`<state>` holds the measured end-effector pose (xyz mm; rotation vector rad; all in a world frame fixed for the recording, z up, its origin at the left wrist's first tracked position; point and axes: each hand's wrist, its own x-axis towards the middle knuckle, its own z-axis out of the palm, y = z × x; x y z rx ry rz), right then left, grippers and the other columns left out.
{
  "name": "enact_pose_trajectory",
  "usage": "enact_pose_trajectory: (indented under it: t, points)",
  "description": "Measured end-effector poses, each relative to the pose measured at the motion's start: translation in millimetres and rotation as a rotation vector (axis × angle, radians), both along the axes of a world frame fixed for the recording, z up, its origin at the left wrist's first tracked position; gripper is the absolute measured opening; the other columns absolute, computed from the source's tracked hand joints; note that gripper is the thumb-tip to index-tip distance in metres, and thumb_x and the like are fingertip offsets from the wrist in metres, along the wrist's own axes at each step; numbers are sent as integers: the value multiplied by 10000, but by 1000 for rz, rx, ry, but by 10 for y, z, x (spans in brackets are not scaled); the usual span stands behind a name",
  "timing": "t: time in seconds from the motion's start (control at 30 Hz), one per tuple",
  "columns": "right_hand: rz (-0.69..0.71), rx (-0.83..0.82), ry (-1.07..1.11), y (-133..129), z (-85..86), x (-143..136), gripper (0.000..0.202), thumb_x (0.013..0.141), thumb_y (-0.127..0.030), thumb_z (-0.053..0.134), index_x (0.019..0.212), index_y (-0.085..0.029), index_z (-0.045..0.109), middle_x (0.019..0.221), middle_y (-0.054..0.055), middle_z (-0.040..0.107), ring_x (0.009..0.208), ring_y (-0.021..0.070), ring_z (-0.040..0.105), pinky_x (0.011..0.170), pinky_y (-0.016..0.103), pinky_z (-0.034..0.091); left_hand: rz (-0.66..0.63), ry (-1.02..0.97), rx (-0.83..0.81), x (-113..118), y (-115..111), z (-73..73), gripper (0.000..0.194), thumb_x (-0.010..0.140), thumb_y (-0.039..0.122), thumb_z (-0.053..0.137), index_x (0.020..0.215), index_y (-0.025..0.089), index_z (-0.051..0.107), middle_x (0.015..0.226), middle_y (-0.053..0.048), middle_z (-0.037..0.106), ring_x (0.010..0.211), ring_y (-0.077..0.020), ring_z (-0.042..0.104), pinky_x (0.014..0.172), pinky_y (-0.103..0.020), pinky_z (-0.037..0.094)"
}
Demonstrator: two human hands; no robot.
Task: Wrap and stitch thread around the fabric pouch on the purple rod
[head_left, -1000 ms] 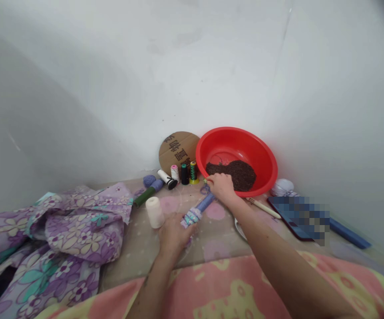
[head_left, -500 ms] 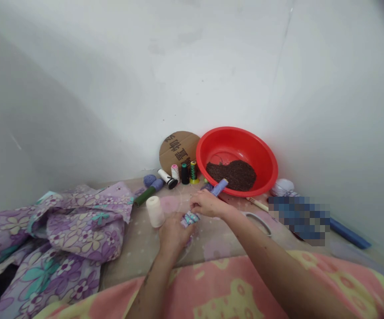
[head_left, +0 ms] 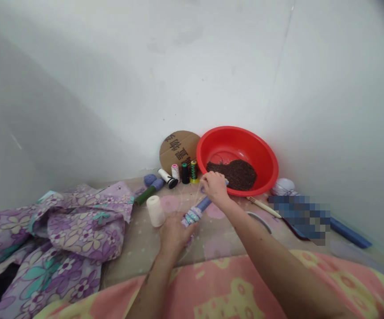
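Note:
My left hand point(head_left: 174, 234) is closed around a roll of floral cloth point(head_left: 192, 216) that is wrapped on a blue stick point(head_left: 204, 204). The stick slants up and right, toward a red basin. Above its far part is my right hand point(head_left: 216, 187), fingers pinched, with a thin pale thread point(head_left: 198, 193) running down from them toward the cloth. Part of the stick is hidden behind this hand. A cone of cream thread point(head_left: 155, 211) stands upright just left of my left hand.
Dark grains lie in the red basin point(head_left: 268, 177) at the wall. Several thread spools point(head_left: 185, 173) stand before a cardboard disc point(head_left: 175, 148). Floral fabric point(head_left: 85, 226) is heaped left. Right are a white yarn ball point(head_left: 283, 186), a pale stick point(head_left: 265, 207) and a blurred-out flat object point(head_left: 300, 219).
My right hand has moved up and to the right, away from the floral cloth, and more of the blue stick shows. My left hand has hardly moved.

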<state>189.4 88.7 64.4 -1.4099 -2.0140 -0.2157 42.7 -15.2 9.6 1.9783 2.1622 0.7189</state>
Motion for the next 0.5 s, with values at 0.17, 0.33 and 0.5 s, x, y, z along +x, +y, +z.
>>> enact_pose_trajectory:
  t: [0.17, 0.33, 0.5]
  points:
    - [-130, 114, 102, 73, 128, 108, 235, 847, -289, 385, 809, -170, 584, 854, 83, 581, 846, 217, 461, 772, 332, 254, 0, 16, -18, 10, -13, 27, 340, 678, 460, 539, 903, 218, 616, 894, -43, 616, 861, -195, 535, 636, -258, 333]
    - [-166, -43, -42, 128, 199, 179, 266, 841, -255, 383, 844, -163, 633, 884, 133, 595, 870, 252, 497, 748, 365, 279, -17, 1, -22, 3, -21, 39, 346, 684, 446, 541, 917, 202, 616, 894, -59, 615, 869, -198, 534, 668, -259, 343]
    - [55, -226, -173, 64, 80, 152, 205, 776, -217, 489, 867, -192, 671, 856, 100, 644, 820, 213, 553, 707, 314, 330, -12, -1, 10, 0, -7, 14, 337, 670, 439, 553, 907, 210, 624, 886, -54, 626, 851, -205, 544, 667, -266, 352]
